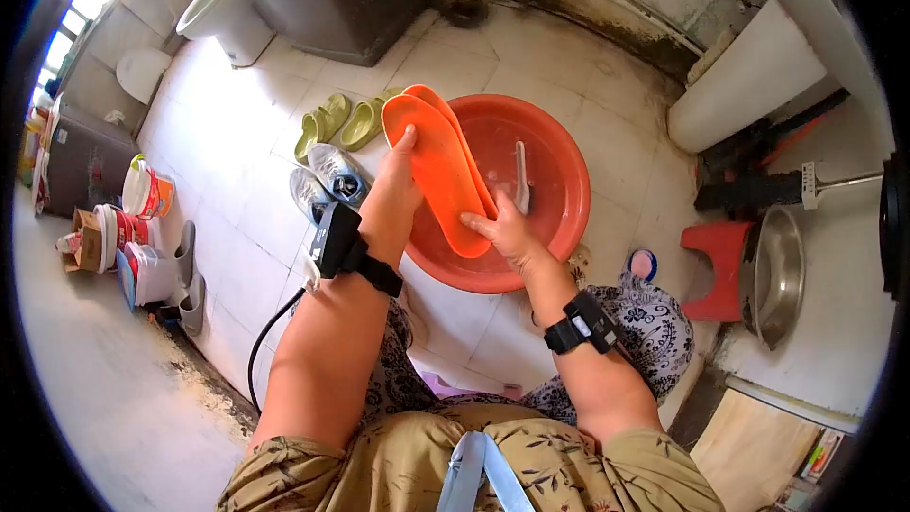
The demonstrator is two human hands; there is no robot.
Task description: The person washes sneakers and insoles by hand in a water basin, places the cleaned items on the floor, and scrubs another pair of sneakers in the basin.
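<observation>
A pair of orange insoles is held above the left part of a red plastic basin, one overlapping the other. My left hand is closed on their left edge, its thumb flat on the front insole. Near the lower end, my right hand pinches them between thumb and fingers. A brush with a white handle rests in the basin, where there seems to be some water. Both wrists carry black strapped devices.
Left of the basin stand grey sneakers and green slippers. A small round pink-and-blue container is on the floor at right, near a red stool and a metal bowl. Several buckets and grey slippers line the left wall.
</observation>
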